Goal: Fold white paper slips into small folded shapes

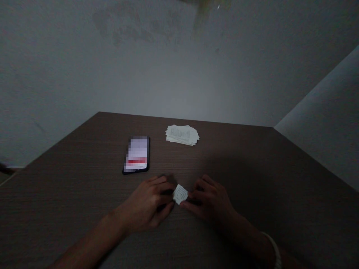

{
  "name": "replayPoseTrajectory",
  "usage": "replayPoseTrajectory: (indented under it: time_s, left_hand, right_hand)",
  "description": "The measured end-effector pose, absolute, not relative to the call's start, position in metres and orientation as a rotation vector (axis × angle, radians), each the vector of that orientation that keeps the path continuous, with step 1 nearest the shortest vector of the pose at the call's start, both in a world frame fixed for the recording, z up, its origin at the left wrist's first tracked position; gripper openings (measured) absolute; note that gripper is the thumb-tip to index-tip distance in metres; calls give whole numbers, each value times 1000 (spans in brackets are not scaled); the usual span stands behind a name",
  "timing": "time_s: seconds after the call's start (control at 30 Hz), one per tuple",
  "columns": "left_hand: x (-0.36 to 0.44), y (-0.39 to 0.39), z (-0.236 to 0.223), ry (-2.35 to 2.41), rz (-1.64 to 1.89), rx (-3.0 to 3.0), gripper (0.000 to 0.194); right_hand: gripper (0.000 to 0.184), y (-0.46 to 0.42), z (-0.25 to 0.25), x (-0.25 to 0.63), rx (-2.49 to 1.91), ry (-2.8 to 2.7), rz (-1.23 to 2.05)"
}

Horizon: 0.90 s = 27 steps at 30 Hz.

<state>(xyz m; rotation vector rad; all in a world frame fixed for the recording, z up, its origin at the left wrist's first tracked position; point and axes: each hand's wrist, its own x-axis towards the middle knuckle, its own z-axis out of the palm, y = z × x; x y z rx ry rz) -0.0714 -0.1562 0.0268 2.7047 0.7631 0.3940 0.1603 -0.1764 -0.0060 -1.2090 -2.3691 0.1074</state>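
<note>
A small folded square of printed white paper point(180, 194) sits at the middle of the near table, pinched between my two hands. My left hand point(147, 201) grips its left side with curled fingers, and my right hand point(209, 200) holds its right side. The paper's lower surface is hidden, and I cannot tell whether it touches the table. Straight ahead, beyond my hands, lies a loose stack of printed paper slips point(182, 135).
A smartphone point(136, 155) with a pixelated screen lies face up left of the slips on the dark wood-grain table point(252, 175). Walls point(179, 67) rise behind the table's far edge. A pale band point(273, 248) circles my right wrist.
</note>
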Motion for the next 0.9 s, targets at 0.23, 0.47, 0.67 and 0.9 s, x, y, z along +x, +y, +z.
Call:
replayPoseTrajectory:
  time_s: [0.23,0.47,0.67,0.9]
  left_hand:
    - [-71,-155,27,753,435,2722,21]
    - [-71,-156,23,784,453,2739,17]
    - [-69,-156,24,780,436,2753,14]
    - [-68,-158,22,824,410,2804,11]
  right_hand:
    - [23,-173,-3,159,-1228,-2319,158]
    - [22,-173,0,157,-1258,-2330,273]
    - [20,-176,2,155,-1232,-2350,331]
    - [21,-177,2,151,-1284,-2311,419]
